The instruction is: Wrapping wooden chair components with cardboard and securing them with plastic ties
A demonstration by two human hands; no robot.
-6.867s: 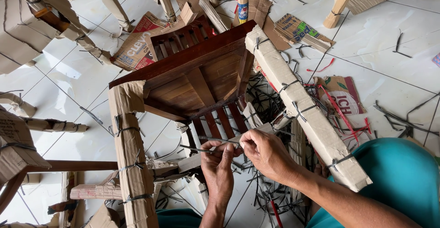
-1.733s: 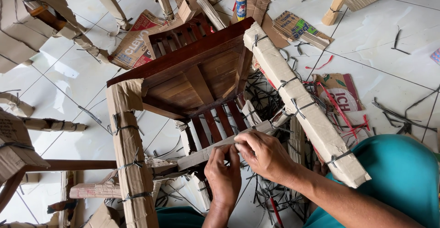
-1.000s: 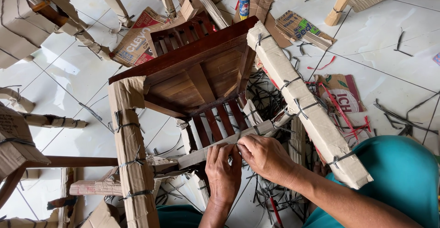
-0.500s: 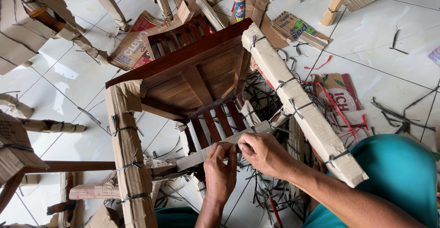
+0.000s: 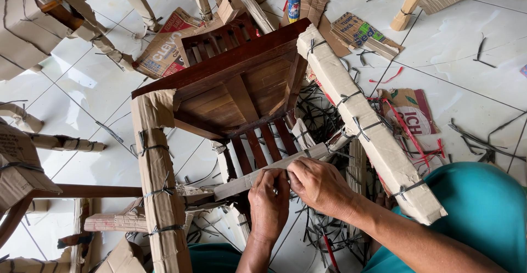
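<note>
Below the head camera, on white floor tiles: one upturned dark wooden chair. Two chair legs sheathed in plain brown cardboard, left one and right one, each cinched by black straps. Between them one cardboard-wrapped rail, pinched by left hand and right hand, fingertips pressed together on it at its middle. Beyond chair, flattened printed cartons: red-and-white upper left, green-and-yellow upper right, red-and-white right.

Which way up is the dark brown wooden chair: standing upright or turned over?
Turned over. The dark brown wooden chair shows its seat underside, and its cardboard-wrapped legs point toward the camera.
</note>
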